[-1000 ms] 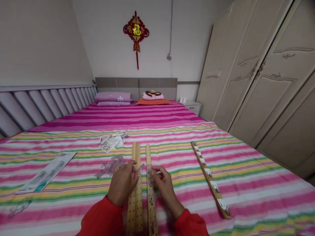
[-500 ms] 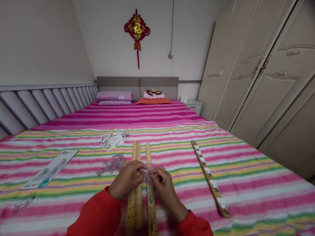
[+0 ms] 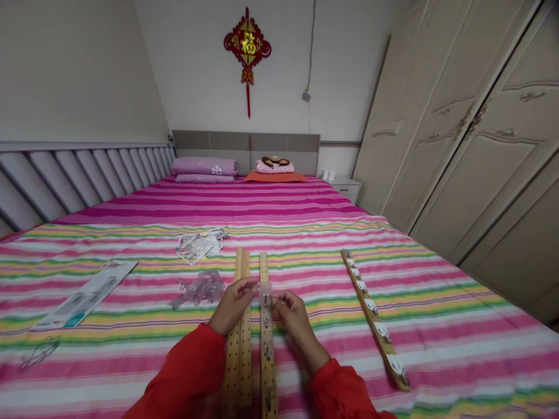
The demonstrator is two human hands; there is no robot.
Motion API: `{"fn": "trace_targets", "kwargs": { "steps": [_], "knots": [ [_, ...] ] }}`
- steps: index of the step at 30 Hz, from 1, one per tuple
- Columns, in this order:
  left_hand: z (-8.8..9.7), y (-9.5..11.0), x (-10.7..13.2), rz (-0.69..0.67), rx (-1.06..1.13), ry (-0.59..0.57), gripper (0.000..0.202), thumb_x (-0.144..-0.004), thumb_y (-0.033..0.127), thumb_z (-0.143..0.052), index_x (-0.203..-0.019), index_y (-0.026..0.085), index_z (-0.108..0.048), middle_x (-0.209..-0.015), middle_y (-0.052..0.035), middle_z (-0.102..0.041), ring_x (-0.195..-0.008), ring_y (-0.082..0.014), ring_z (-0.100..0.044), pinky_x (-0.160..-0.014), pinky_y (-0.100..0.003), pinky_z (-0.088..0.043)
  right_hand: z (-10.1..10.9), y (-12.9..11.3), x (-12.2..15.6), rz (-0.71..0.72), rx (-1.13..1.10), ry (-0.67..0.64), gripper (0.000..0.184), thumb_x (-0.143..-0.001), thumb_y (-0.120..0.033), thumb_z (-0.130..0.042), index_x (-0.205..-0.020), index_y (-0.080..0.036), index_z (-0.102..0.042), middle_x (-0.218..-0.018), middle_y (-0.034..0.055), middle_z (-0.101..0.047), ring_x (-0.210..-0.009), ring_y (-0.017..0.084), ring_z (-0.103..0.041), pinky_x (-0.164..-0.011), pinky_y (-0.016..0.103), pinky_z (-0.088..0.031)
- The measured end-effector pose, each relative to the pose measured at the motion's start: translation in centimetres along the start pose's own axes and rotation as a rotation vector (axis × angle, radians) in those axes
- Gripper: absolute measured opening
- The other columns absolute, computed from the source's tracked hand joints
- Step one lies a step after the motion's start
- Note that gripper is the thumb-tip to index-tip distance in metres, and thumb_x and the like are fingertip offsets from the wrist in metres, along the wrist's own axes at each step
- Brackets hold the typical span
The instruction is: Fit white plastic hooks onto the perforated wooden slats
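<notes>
Two long perforated wooden strips lie side by side on the striped bedspread [image 3: 131,326] in front of me: a wider left strip [image 3: 239,326] and a narrow right strip [image 3: 266,349] with small hooks set along it. My left hand [image 3: 232,304] and my right hand [image 3: 292,309], both in red sleeves, meet over the narrow strip. Their fingertips pinch a small clear adhesive hook [image 3: 265,291] between them, just above that strip.
A third wooden strip with several white hooks [image 3: 374,319] lies to the right. A heap of clear hooks [image 3: 198,288], opened packets [image 3: 198,244] and a cardboard backing [image 3: 85,294] lie to the left. Pillows and a headboard are at the far end; a wardrobe [image 3: 471,134] stands at right.
My hands have come together over the narrow strip and moved a little farther along it, with the clear hook now held up between both. The camera has tilted slightly.
</notes>
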State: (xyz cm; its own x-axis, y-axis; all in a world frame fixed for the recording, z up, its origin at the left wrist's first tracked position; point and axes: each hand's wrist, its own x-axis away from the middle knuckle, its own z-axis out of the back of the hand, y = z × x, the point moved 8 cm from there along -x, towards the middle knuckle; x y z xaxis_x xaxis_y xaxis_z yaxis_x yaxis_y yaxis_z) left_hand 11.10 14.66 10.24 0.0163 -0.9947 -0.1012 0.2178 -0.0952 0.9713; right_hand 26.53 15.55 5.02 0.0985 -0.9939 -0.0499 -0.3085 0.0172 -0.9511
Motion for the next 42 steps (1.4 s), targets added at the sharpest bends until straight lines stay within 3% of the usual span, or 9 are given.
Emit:
{"fn": "trace_targets", "kwargs": {
  "steps": [6,12,18,25,42],
  "knots": [
    [-0.6,-3.9,-2.5,0.048,0.069,0.078,0.046,-0.067,0.035,-0.061,-0.107,0.013,-0.066,-0.097,-0.0096,-0.073,-0.090,-0.0215,-0.068,-0.088,-0.038,-0.052,0.9,1.6,-3.7,-0.037,-0.081,0.093,0.017,-0.052,-0.029,-0.075,-0.061,-0.018,-0.065,-0.053,-0.0011,-0.062,-0.051,0.013,-0.053,-0.051,0.024,-0.040],
    [0.4,-5.9,-3.7,-0.053,-0.088,0.197,0.035,-0.074,0.025,-0.052,-0.104,0.016,-0.068,-0.103,-0.0085,-0.072,-0.101,-0.0211,-0.065,-0.097,-0.040,-0.048,1.3,3.4,-6.3,-0.061,-0.109,0.171,0.013,-0.047,-0.022,-0.071,-0.057,-0.018,-0.064,-0.053,-0.0010,-0.065,-0.052,0.013,-0.055,-0.055,0.025,-0.043],
    [0.0,-5.6,-3.1,-0.234,-0.499,0.173,0.041,-0.079,0.010,-0.041,-0.108,0.018,-0.069,-0.108,-0.0075,-0.069,-0.105,-0.0194,-0.059,-0.100,-0.039,-0.044,1.2,5.0,-7.3,-0.086,-0.105,0.186,0.013,-0.046,-0.021,-0.071,-0.058,-0.017,-0.065,-0.054,-0.0007,-0.065,-0.053,0.015,-0.058,-0.057,0.028,-0.046],
    [-1.3,-5.6,-3.2,-0.142,-0.804,0.081,0.060,-0.076,-0.002,-0.037,-0.125,0.025,-0.061,-0.118,-0.0064,-0.064,-0.112,-0.0210,-0.052,-0.098,-0.037,-0.040,0.9,5.5,-7.5,-0.082,-0.096,0.168,0.015,-0.049,-0.024,-0.073,-0.059,-0.017,-0.064,-0.055,0.0003,-0.067,-0.054,0.016,-0.059,-0.057,0.028,-0.047],
    [-2.7,-5.1,-3.5,-0.031,-1.037,0.022,0.061,-0.084,0.002,-0.035,-0.133,0.035,-0.052,-0.124,-0.0066,-0.058,-0.115,-0.0224,-0.047,-0.092,-0.038,-0.030,1.4,7.1,-8.4,-0.087,-0.044,0.188,0.017,-0.050,-0.026,-0.073,-0.060,-0.016,-0.064,-0.051,-0.0022,-0.063,-0.054,0.016,-0.059,-0.057,0.028,-0.047]
  ]
}}
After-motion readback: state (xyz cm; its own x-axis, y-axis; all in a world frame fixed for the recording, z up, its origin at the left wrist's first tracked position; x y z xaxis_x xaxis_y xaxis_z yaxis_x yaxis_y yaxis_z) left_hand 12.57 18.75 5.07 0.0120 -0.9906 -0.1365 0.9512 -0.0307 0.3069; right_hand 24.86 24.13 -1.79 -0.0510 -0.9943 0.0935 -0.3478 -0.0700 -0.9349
